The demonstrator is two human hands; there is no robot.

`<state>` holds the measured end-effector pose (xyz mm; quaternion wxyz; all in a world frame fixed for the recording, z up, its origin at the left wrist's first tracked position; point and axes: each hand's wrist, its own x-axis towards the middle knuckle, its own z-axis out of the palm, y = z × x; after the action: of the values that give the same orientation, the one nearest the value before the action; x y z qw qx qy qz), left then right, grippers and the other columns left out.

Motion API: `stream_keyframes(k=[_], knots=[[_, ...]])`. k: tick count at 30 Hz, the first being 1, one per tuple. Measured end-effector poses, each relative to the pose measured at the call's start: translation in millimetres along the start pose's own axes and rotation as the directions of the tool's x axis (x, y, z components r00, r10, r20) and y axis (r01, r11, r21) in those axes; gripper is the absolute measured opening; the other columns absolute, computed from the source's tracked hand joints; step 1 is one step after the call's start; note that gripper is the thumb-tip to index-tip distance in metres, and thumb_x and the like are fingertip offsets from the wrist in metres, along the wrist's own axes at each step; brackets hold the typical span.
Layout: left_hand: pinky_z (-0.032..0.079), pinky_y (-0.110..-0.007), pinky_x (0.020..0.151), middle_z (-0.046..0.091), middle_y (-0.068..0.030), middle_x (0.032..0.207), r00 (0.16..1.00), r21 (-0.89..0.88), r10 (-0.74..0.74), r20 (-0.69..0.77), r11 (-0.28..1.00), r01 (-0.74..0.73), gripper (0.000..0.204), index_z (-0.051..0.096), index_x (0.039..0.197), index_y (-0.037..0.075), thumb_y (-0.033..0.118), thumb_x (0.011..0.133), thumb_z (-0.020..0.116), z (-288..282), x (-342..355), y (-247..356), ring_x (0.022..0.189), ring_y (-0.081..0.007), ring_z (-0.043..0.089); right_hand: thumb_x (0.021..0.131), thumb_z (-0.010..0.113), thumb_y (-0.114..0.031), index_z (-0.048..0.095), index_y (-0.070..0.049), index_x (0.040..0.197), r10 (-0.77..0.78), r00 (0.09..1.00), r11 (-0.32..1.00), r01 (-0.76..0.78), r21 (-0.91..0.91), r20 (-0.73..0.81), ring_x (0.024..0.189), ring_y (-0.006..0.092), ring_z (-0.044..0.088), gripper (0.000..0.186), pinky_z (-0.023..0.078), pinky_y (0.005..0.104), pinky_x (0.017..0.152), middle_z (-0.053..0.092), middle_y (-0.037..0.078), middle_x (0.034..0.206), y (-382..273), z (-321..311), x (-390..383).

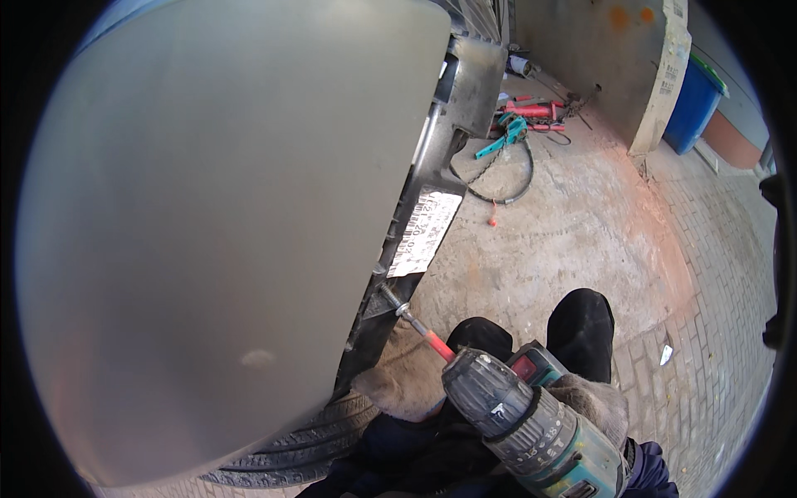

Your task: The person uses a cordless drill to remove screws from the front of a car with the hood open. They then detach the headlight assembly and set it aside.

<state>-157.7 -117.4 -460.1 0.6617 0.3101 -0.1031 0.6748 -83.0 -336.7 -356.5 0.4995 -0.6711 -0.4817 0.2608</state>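
A large, smooth grey panel [224,232], curved like a car bumper, fills the left side. Its black plastic edge [394,295] carries a white printed label [424,233]. My right hand [594,402], in a fuzzy grey-brown glove, is closed around a teal and black cordless drill [531,432]. From the chuck, a red-sleeved driver bit [438,346] points up and left, and its tip meets a metal screw [390,296] at the edge. Beneath the bit, my gloved left hand [403,378] lies against the black edge; its fingers are mostly hidden.
Under the panel shows a black tyre [290,444]. My knees [581,328] are bent beside the drill. Red and teal tools [515,129] with a looped cable lie on the concrete floor [564,224]. Farther right stand an upright board [614,66] and a blue bin [693,108].
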Motion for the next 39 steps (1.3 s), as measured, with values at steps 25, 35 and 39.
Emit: stream_keyframes(k=[25, 35, 39], knots=[[0.019, -0.057, 0.134, 0.036, -0.026, 0.17, 0.986, 0.03, -0.009, -0.165, 0.999, 0.014, 0.099, 0.033, 0.164, -0.008, 0.049, 0.096, 0.078, 29, 3, 4, 0.16, -0.0388, 0.031, 0.086, 0.085, -0.035, 0.078, -0.007, 0.111, 0.038, 0.999, 0.992, -0.039, -0.124, -0.012, 0.084, 0.029, 0.079, 0.038, 0.062, 0.0398, 0.074, 0.077, 0.011, 0.096, 4, 1, 3], [0.022, -0.054, 0.133, 0.043, -0.0237, 0.167, 0.997, -0.161, 0.001, 0.083, 0.987, 0.012, 0.092, 0.037, 0.162, -0.005, 0.045, 0.096, 0.078, 10, 12, 1, 0.157, -0.0376, 0.036, 0.089, 0.082, -0.035, 0.077, -0.007, 0.11, -0.17, 0.985, 0.934, 0.173, -0.312, 0.036, 0.085, 0.03, 0.079, 0.036, 0.063, 0.041, 0.072, 0.077, 0.011, 0.096, 5, -6, 10], [0.034, -0.05, 0.129, 0.054, -0.0187, 0.158, 0.971, 0.02, 0.228, -0.078, 0.974, -0.227, 0.068, 0.052, 0.154, -0.001, 0.041, 0.103, 0.068, 2, 7, -14, 0.148, -0.033, 0.049, 0.089, 0.082, -0.033, 0.077, -0.007, 0.11, -0.217, 0.976, 0.92, 0.199, -0.337, -0.017, 0.085, 0.0295, 0.079, 0.035, 0.063, 0.0413, 0.072, 0.076, 0.011, 0.094, 2, -5, 10]])
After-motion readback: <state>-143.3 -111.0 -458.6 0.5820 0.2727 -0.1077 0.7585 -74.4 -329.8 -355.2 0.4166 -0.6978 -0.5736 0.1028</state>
